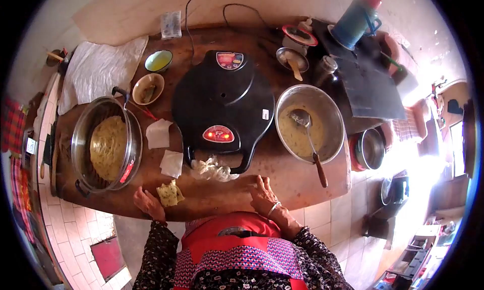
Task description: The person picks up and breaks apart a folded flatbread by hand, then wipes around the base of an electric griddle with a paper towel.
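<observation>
My left hand [148, 203] rests at the table's front edge with its fingers apart, holding nothing. Just right of it lies a folded piece of flatbread [170, 193] flecked with green. My right hand [264, 195], a bracelet at its wrist, lies on the wood with fingers loosely stretched and nothing in them. Between and beyond the hands sits a closed black electric griddle [222, 103], its red panel lit. A crumpled plastic bag [214, 169] is at its handle. To the right, a ladle [315, 149] rests in a metal bowl of batter [333, 106].
A round pan [137, 139] with a glass lid and flatbread inside stands at left. Two small bowls [159, 61], paper napkins [158, 134] and a white cloth [101, 73] are behind it. A blue thermos [349, 25] stands back right; a metal pot [372, 149] sits beyond the table's right edge.
</observation>
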`<state>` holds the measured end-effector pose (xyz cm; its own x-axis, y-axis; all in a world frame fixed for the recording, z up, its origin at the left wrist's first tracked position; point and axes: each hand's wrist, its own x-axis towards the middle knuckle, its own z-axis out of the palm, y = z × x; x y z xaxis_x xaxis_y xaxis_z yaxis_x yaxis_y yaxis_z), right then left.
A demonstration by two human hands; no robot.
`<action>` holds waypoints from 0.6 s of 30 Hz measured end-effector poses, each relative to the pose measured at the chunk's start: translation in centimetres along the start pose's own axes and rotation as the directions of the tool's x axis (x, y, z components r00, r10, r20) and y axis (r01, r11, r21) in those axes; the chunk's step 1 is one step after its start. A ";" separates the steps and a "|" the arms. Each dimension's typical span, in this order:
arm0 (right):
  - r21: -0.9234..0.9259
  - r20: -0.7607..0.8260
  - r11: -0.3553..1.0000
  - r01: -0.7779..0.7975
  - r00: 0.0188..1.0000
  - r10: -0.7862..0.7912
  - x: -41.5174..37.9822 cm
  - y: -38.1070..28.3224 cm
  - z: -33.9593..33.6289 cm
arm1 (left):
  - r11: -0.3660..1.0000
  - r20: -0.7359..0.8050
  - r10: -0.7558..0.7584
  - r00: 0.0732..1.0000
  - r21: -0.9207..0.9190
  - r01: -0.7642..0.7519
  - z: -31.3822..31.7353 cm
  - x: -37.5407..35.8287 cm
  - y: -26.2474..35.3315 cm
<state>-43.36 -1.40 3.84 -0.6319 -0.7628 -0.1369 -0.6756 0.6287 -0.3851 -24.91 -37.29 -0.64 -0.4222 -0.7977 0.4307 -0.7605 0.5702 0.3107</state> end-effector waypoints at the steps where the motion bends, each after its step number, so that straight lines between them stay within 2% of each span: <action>1: 0.001 0.000 1.000 0.007 1.000 -0.007 0.2 -0.1 0.1 | 0.999 -0.031 0.040 0.999 0.034 -0.039 0.0 0.2 0.0; 4: 0.003 0.077 1.000 -0.008 0.997 0.007 0.2 -0.1 -1.0 | 0.995 -0.046 0.076 0.996 0.069 -0.073 0.3 0.0 -0.2; 6: 0.144 0.050 0.988 -0.054 0.998 0.047 0.3 -0.6 -1.7 | 0.995 -0.042 0.073 0.996 0.078 -0.069 0.1 0.1 -0.3; 8: 0.107 0.047 0.992 -0.060 0.997 0.056 0.4 -0.6 -1.1 | 0.999 -0.003 0.033 0.999 0.039 -0.033 -0.5 0.2 0.4; 12: 0.045 0.085 0.995 -0.084 0.993 0.080 0.5 -1.1 -2.1 | 0.997 -0.043 0.055 0.998 0.051 -0.053 -0.2 0.1 0.2; 15: 0.029 0.083 0.999 -0.039 0.996 0.036 0.4 -0.7 -1.9 | 0.995 -0.037 0.048 0.998 0.085 -0.044 -0.2 -0.2 0.4; 18: 0.090 0.032 0.996 0.001 0.999 -0.004 0.3 -1.0 -2.3 | 0.999 0.015 -0.049 0.999 0.010 0.049 -0.5 0.1 0.5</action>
<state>-43.76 -1.95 6.33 -0.6166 -0.7699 -0.1647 -0.6394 0.6118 -0.4657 -25.10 -37.03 0.00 -0.3916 -0.8274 0.4026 -0.7851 0.5286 0.3228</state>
